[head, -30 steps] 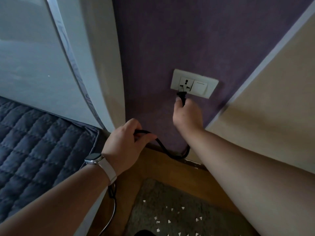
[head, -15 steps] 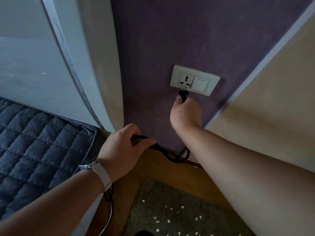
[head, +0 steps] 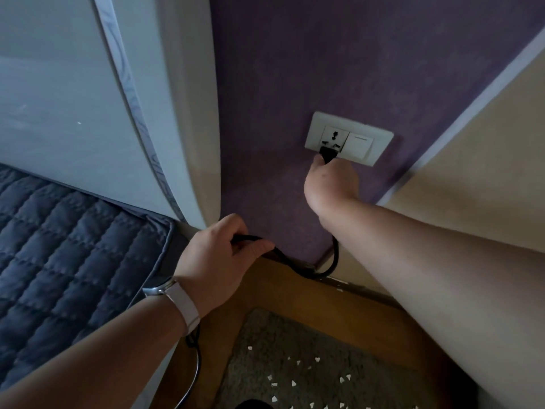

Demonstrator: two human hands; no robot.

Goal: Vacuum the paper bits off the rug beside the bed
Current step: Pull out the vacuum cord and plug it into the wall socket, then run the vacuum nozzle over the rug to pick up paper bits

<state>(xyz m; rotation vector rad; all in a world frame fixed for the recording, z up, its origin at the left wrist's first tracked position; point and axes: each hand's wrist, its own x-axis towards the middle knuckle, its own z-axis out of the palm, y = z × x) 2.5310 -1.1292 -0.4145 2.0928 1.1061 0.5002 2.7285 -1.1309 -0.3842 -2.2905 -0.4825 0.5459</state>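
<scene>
The right hand (head: 330,184) is curled around a black plug (head: 328,153), pinching its body and pushing its tip against the lower holes of the wall socket (head: 331,140). Whether the pins are fully in cannot be told. The left hand (head: 218,261), with a watch (head: 165,287) on its wrist, grips the black cord (head: 295,265) a little way back. From there the cord sags in a loop to the skirting and rises to the plug. The cord looks light and limp, so it should be steered by the stiff plug body, with the slack held clear as it is now. The paper bits (head: 292,382) are small white scraps scattered on the grey rug (head: 265,343), which lies on the wooden floor (head: 280,293) beside the bed's dark quilt (head: 59,246). They are probably feather-light and easy to blow about. The vacuum itself is not clearly in view. Half a second ago the plug sat just under the socket plate. Now it has risen onto the socket face, and the left hand's grip is much the same.
</scene>
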